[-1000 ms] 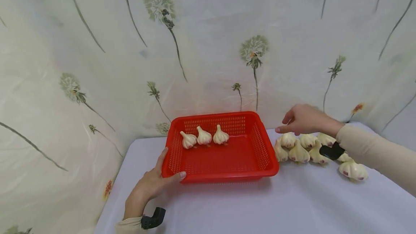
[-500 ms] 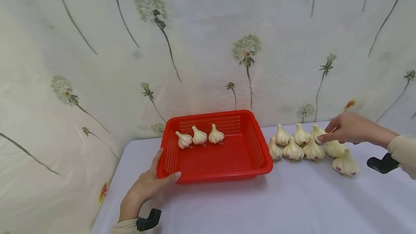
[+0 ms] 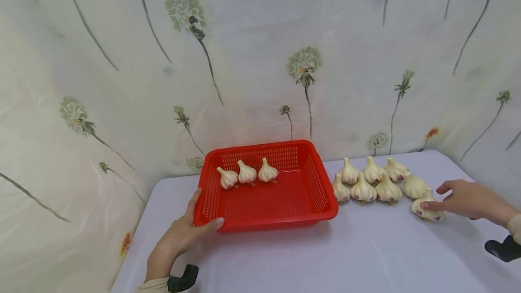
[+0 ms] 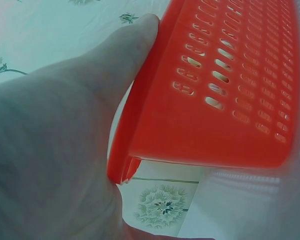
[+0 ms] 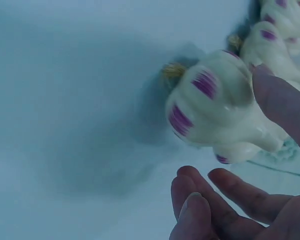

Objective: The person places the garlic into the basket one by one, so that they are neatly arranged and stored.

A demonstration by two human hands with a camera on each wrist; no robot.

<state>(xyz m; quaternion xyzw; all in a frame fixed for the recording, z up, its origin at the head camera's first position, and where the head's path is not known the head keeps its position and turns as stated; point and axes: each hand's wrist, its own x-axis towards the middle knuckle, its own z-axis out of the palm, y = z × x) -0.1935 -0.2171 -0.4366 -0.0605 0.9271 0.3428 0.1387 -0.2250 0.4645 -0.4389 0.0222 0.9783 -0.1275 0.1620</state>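
Near edge first: our left hand (image 3: 179, 238) grips the front-left corner of the red basket (image 3: 285, 214), thumb along the front rim, fingers up the left wall. Our right hand (image 3: 468, 199) lies by the table's (image 3: 366, 257) right edge, fingers loosely spread, index finger touching the nearest garlic bulb (image 3: 425, 209) but not closed on it yet; nothing held. We judge this the reach-and-grasp step: next move needs thumb and fingers closing round that bulb, then a lift clear of its neighbours. Further back, the loose garlic cluster (image 3: 368, 180) sits just right of the basket. Three garlic bulbs (image 3: 246, 174) line the basket's far wall.
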